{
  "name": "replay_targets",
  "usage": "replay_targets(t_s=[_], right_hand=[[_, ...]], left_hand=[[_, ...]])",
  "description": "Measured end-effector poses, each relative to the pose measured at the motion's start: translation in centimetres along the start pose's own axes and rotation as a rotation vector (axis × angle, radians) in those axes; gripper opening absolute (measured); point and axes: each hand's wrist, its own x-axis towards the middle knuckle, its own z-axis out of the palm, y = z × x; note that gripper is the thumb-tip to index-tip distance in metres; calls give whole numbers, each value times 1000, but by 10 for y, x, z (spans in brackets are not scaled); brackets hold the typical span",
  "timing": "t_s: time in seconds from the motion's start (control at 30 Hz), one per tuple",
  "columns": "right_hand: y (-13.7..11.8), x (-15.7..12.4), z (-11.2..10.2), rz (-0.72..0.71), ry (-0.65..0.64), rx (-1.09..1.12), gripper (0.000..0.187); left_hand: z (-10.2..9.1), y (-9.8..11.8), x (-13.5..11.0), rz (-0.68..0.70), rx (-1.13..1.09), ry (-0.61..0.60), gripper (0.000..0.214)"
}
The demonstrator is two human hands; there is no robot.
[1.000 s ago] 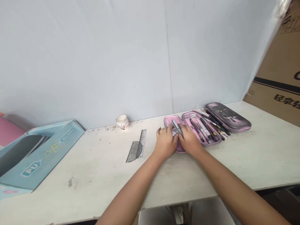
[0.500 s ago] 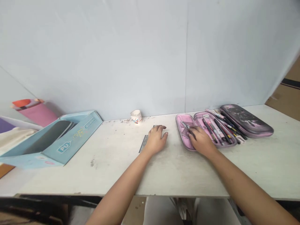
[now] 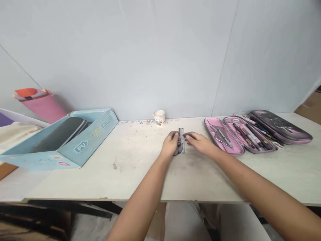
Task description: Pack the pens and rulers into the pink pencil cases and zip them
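Note:
My left hand (image 3: 170,146) rests on a clear ruler and protractor (image 3: 181,144) lying on the white table (image 3: 140,174), fingers curled over their left edge. My right hand (image 3: 199,142) reaches in from the right, its fingertips touching the ruler's right edge. To the right lies an open pink pencil case (image 3: 234,135) holding several pens and a metal compass (image 3: 222,136). Its dark lid (image 3: 283,129) lies open at the far right.
A small paper cup (image 3: 159,117) stands by the grey wall behind the ruler. A light blue cardboard box (image 3: 75,140) with a dark item inside sits at the left, with a pink box (image 3: 42,103) behind it. The table's front edge runs near my arms.
Both hands left the pencil case and moved left to the ruler. The left hand arrived first, then the right hand followed. The camera view swung left.

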Motion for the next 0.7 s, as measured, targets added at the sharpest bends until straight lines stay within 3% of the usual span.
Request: replay_targets(t_s=[0.1, 0.27, 0.47, 0.7], right_hand=[[4, 16, 13, 160, -12, 140, 30], [2, 26, 9, 363, 44, 311, 25], [-16, 30, -4, 473, 121, 579, 24], [-29, 47, 6, 593, 170, 662, 35]], left_hand=[[-6, -4, 4, -109, 66, 82, 25], [-20, 5, 1, -53, 368, 277, 29], [-6, 19, -9, 159, 185, 130, 42], [5, 18, -3, -117, -355, -96, 75]])
